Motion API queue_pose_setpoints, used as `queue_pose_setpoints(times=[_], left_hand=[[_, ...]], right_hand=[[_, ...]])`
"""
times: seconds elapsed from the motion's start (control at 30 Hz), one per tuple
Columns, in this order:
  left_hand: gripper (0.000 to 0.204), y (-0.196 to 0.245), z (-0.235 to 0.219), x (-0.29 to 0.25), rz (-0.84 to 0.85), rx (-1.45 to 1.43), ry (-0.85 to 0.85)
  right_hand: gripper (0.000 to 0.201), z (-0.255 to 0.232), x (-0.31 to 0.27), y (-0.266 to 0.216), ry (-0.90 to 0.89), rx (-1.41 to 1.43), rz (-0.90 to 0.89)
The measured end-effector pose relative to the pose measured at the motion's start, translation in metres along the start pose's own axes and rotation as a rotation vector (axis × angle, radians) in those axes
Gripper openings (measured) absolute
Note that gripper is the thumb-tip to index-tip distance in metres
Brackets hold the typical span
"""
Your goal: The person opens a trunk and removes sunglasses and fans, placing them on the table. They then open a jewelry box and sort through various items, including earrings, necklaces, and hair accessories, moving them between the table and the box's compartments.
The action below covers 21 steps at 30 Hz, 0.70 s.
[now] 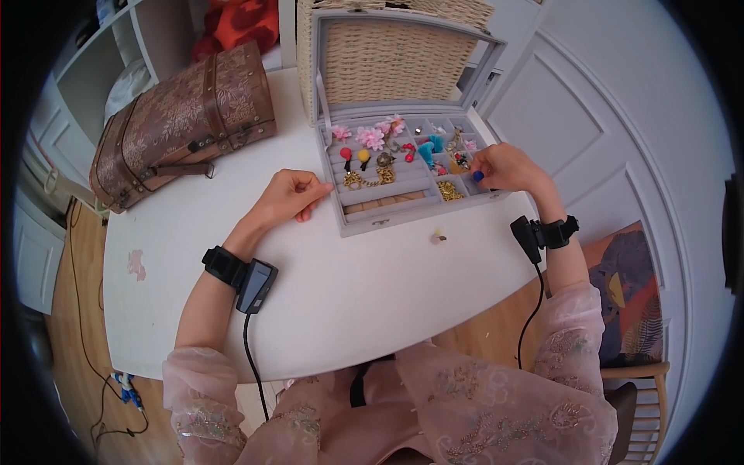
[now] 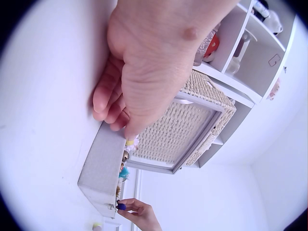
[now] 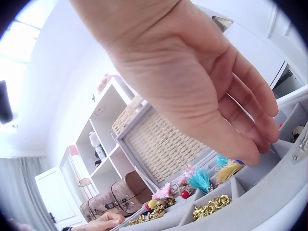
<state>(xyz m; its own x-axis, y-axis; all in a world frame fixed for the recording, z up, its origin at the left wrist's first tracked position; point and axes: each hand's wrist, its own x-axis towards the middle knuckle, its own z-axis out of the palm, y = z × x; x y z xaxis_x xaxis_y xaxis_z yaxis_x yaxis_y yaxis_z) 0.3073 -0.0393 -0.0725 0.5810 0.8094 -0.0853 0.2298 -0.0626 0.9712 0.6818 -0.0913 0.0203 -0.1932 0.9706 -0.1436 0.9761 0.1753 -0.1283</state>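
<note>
A grey jewelry box (image 1: 364, 227) stands on the white table with its glass lid raised. At its right-hand compartments, my right hand (image 1: 508, 167) pinches a small dark blue ball (image 2: 121, 206) between thumb and fingers. My left hand (image 1: 288, 197) rests on the table with loosely curled fingers, its fingertips right at the box's left wall. Inside the box are pink flower pieces (image 1: 370, 138), red and yellow balls, turquoise tassels (image 3: 199, 180), a yellow tassel (image 3: 229, 171) and a gold chain (image 3: 211, 207) in its own compartment. The right palm hides part of the compartments in the right wrist view.
A brown patterned case (image 1: 186, 116) with straps lies at the table's back left. Behind the raised lid stands a woven basket (image 1: 395, 62). One small pale item (image 1: 439, 236) lies in front of the box. Cables hang from both wrist cameras.
</note>
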Motion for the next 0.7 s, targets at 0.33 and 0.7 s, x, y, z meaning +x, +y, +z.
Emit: queue_pose_setpoints(times=[0.33, 0.7], left_hand=[[0.033, -0.001, -0.001, 0.0, 0.0, -0.013, 0.0], [0.034, -0.001, 0.0, 0.0, 0.005, -0.015, 0.002]], right_hand=[[0.02, 0.011, 0.005, -0.005, -0.081, 0.137, -0.037], [0.021, 0.018, 0.004, -0.004, -0.038, 0.083, -0.033]])
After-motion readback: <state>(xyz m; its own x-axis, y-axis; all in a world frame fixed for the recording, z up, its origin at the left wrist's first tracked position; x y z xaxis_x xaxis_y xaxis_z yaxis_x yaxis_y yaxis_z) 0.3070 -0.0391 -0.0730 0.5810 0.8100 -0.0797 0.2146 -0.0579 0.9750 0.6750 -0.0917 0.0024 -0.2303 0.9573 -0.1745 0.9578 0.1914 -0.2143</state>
